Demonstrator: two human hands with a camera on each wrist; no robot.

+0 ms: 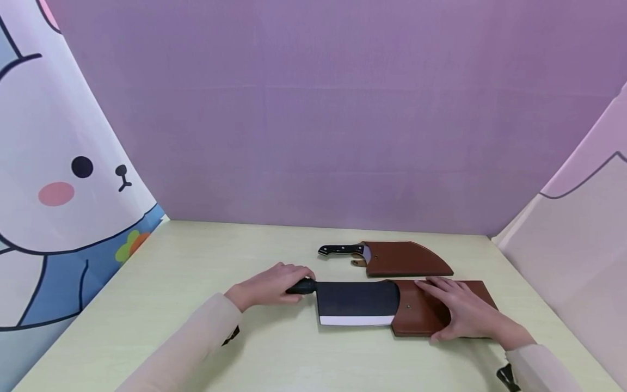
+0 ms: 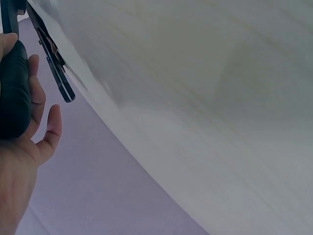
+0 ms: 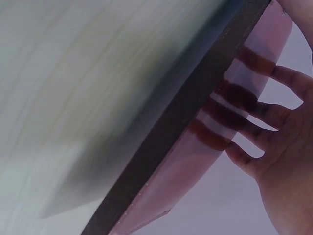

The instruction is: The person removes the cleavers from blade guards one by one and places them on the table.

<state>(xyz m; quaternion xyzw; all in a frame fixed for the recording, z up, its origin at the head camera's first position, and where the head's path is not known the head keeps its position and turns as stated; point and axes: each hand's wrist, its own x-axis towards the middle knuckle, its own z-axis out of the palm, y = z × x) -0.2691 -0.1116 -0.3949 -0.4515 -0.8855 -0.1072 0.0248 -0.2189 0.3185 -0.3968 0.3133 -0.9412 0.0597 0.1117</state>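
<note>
A cleaver (image 1: 356,299) with a dark blade and bright lower edge lies level; its right end is inside a brown leather sheath (image 1: 409,318). My left hand (image 1: 275,284) grips the black handle (image 1: 305,286), which also shows as a dark grip (image 2: 13,93) in the left wrist view. Spread across the sheath, my right hand (image 1: 465,310) has its fingertips near the far edge and its thumb at the near edge. In the right wrist view, those fingers (image 3: 291,81) are nearly straight against the sheath's glossy face (image 3: 181,171). How much blade is inside is hidden.
Just behind lies a second knife with a black riveted handle (image 1: 341,249), its blade in another brown sheath (image 1: 406,258). The pale table (image 1: 196,256) ends at a purple backdrop (image 1: 313,120). Printed cloth panels (image 1: 59,130) stand at both sides.
</note>
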